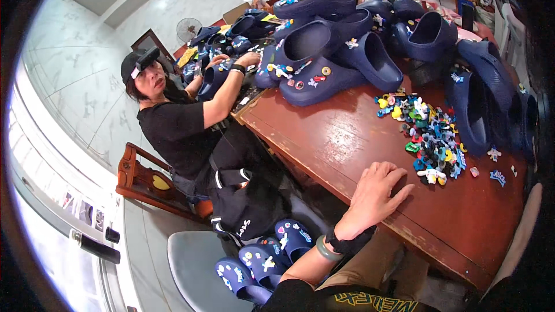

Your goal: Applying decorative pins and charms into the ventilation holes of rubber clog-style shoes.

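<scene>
My left hand (378, 193) rests palm down on the brown wooden table (324, 138), near its front edge. Its fingers are spread a little and hold nothing. A green bangle (328, 249) and a black band circle that wrist. Just beyond the fingers lies a heap of small colourful shoe charms (430, 138). Several loose charms, among them a blue letter charm (498, 178), lie to the right of the heap. What looks like my right forearm (520, 240) runs up along the right rim; its hand is out of the picture.
Navy clogs (324, 84) with charms are piled at the table's far side, and more clogs (474, 110) stand at right. Charmed clogs (254, 266) sit on a grey chair (188, 260). A co-worker (173, 115) at left handles a clog. A wooden chair (147, 182) stands there.
</scene>
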The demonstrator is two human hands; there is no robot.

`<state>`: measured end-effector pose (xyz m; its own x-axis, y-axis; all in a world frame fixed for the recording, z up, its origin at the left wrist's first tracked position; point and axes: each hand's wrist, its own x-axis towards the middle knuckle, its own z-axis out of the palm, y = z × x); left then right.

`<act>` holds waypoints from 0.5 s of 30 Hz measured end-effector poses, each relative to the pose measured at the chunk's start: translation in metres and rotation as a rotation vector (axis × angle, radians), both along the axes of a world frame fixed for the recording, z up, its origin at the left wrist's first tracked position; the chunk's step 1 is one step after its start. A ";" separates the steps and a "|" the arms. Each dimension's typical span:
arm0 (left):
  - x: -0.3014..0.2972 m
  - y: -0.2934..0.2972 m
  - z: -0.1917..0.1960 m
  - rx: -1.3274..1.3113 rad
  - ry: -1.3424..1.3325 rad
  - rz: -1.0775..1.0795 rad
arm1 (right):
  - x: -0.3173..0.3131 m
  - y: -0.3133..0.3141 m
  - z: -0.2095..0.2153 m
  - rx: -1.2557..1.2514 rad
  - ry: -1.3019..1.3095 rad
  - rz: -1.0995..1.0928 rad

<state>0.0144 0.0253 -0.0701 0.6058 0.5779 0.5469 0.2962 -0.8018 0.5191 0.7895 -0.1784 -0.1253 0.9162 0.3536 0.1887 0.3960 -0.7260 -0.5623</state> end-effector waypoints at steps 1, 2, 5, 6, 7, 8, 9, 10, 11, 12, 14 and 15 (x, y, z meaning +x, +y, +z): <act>0.000 0.000 0.000 -0.006 0.004 0.006 | 0.002 0.006 -0.004 -0.080 -0.061 -0.026; 0.000 0.000 0.000 -0.010 0.006 0.002 | 0.003 0.010 -0.005 -0.156 -0.124 -0.054; -0.001 -0.004 0.006 0.002 0.003 0.007 | -0.005 0.015 -0.004 -0.272 -0.244 -0.119; 0.001 -0.003 0.005 -0.005 0.018 0.020 | -0.011 0.027 -0.012 -0.272 -0.232 -0.108; 0.002 -0.003 0.004 -0.012 0.016 0.017 | -0.007 0.026 -0.014 -0.248 -0.221 -0.127; 0.003 -0.003 0.003 -0.011 0.013 0.011 | -0.003 0.024 -0.015 -0.222 -0.210 -0.145; 0.004 -0.002 0.002 -0.014 0.008 0.006 | 0.000 0.019 -0.016 -0.235 -0.226 -0.107; 0.001 -0.002 0.001 -0.018 -0.003 0.001 | 0.005 0.015 -0.015 -0.236 -0.234 -0.114; -0.006 -0.009 0.009 0.002 -0.036 -0.020 | 0.011 -0.010 0.007 -0.282 -0.349 -0.094; -0.008 0.000 -0.003 -0.024 -0.035 -0.018 | 0.014 -0.007 -0.003 -0.370 -0.435 -0.044; -0.006 -0.001 -0.003 -0.022 -0.036 -0.014 | 0.010 -0.020 0.005 -0.337 -0.465 0.008; -0.006 0.000 -0.003 -0.007 -0.044 -0.017 | 0.007 -0.028 0.013 -0.306 -0.469 0.006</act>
<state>0.0082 0.0250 -0.0735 0.5910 0.5721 0.5687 0.2597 -0.8024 0.5372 0.7964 -0.2065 -0.1125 0.7569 0.4609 0.4633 0.5571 -0.8257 -0.0889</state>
